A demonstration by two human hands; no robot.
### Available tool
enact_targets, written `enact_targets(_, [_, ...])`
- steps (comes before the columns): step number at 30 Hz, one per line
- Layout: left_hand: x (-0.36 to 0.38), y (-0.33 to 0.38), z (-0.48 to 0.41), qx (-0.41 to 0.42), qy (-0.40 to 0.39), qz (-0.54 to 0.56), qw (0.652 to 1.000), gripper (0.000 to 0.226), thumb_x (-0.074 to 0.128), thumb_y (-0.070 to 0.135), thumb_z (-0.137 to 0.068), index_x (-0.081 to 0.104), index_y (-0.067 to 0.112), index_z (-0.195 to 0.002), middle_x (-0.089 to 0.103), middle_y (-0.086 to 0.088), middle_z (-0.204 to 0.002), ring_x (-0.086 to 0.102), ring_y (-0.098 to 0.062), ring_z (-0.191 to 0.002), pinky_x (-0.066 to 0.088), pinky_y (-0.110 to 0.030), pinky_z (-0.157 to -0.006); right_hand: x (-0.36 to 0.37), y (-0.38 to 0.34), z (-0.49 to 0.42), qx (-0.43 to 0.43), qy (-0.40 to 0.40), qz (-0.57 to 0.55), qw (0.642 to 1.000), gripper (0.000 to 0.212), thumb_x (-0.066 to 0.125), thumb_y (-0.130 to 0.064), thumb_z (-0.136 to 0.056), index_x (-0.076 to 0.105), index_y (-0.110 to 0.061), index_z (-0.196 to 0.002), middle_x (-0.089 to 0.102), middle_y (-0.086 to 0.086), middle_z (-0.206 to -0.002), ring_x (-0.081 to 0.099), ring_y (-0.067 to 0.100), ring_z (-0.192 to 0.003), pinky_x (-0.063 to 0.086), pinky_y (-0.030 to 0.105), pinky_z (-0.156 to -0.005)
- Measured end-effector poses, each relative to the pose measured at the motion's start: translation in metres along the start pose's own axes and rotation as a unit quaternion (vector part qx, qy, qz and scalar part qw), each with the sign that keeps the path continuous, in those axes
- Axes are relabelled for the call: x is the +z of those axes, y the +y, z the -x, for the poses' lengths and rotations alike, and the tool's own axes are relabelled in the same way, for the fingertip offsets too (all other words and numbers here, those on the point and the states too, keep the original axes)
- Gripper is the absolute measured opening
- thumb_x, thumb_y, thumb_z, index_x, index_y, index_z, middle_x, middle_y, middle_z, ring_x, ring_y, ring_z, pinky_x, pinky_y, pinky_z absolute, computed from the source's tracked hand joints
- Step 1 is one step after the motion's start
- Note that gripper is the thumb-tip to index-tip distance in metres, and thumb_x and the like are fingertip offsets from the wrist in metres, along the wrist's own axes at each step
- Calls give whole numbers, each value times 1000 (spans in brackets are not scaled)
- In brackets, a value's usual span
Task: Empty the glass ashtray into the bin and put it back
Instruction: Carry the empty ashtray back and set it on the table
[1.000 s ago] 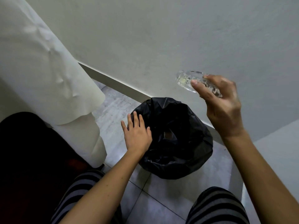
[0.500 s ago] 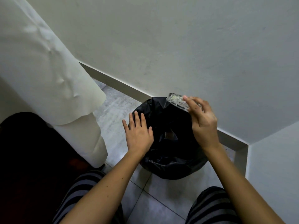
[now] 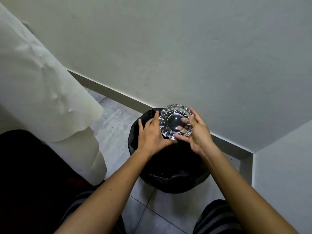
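The glass ashtray is round, clear and cut with facets. It is held over the far rim of the bin, its underside turned toward me. My right hand grips its right edge, fingers showing through the glass. My left hand lies flat against the ashtray's left edge, thumb under its near rim. The bin is lined with a black bag and stands on the floor against the wall. Its opening is mostly hidden behind my hands.
A cream tablecloth hangs down at the left over a dark piece of furniture. A grey-white wall with a skirting board runs behind the bin, and a wall corner juts out at the right. My striped knees flank the bin.
My right hand brought the ashtray down from high at the right to the bin and turned it over. My left hand shifted right from the bin's rim onto the ashtray.
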State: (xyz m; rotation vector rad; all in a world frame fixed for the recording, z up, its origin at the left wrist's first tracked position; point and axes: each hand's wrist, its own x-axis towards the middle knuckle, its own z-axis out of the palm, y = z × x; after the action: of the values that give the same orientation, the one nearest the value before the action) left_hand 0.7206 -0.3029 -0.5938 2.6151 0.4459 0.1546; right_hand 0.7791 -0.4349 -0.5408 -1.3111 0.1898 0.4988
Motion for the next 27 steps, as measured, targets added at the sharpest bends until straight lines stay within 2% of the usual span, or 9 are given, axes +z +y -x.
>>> enact_targets(7, [-12,-2,3,43,24,5,999,121,74,70,-57,17,17,-151,46,3,-146,33,-15,-140,-3,-47,-119,-12,1,-6,30,-19,47,998,32,41,-27,-102,51,-35,-131,65,1,-109,68,24,-78,53,20,-40])
enact_targets(11, [-15,-6,3,34,31,31,998,119,76,71,-55,24,18,-148,50,4,-142,38,-15,-137,-1,-47,-120,-23,-7,-4,-32,-92,219,971,44,50,-28,-98,40,-38,-139,67,-6,-114,70,3,-72,45,16,-39])
enact_targets(13, [-15,-5,5,33,37,39,998,119,78,68,-54,24,18,-148,52,3,-140,40,-16,-136,0,-47,-120,-32,-11,-2,-76,-146,329,930,68,64,-25,-90,27,-36,-145,59,-6,-127,68,2,-86,50,18,-46])
enact_targets(15, [-17,-7,5,35,40,43,998,117,79,66,-54,26,19,-147,54,2,-138,42,-17,-134,0,-48,-120,-41,-14,-3,-130,-194,431,871,97,79,-18,-77,16,-33,-149,51,-12,-133,62,-1,-98,53,17,-68])
enact_targets(17, [-21,-8,4,45,44,48,997,115,80,64,-54,27,20,-147,56,3,-136,44,-18,-133,0,-48,-120,-43,-13,-5,-188,-198,513,814,112,87,-17,-66,13,-28,-149,44,-17,-132,53,-1,-112,40,11,-91])
enact_targets(18, [-22,-8,5,54,53,46,996,115,81,63,-54,26,21,-147,56,2,-135,44,-19,-132,0,-48,-120,-42,-13,-4,-207,-193,527,801,114,89,-17,-63,14,-27,-149,43,-17,-130,49,2,-115,35,10,-94])
enact_targets(22, [-48,-1,13,54,44,33,997,117,82,62,-54,27,17,-147,53,1,-139,45,-20,-132,1,-47,-120,-30,-30,11,-233,-184,531,794,115,92,-20,-56,20,-22,-146,47,-10,-125,49,7,-113,32,9,-92])
enact_targets(25, [-95,18,22,47,26,37,998,116,83,61,-52,30,16,-146,56,1,-135,48,-22,-128,6,-50,-119,-16,-67,38,-255,-188,532,785,113,93,-25,-54,26,-18,-145,41,-11,-129,37,-10,-113,25,-3,-94])
enact_targets(27, [-142,41,30,52,31,46,997,117,83,60,-51,32,14,-145,56,-2,-135,49,-24,-126,10,-52,-118,-4,-109,67,-267,-182,530,784,113,92,-33,-52,28,-18,-145,39,-9,-131,32,-11,-118,29,8,-106])
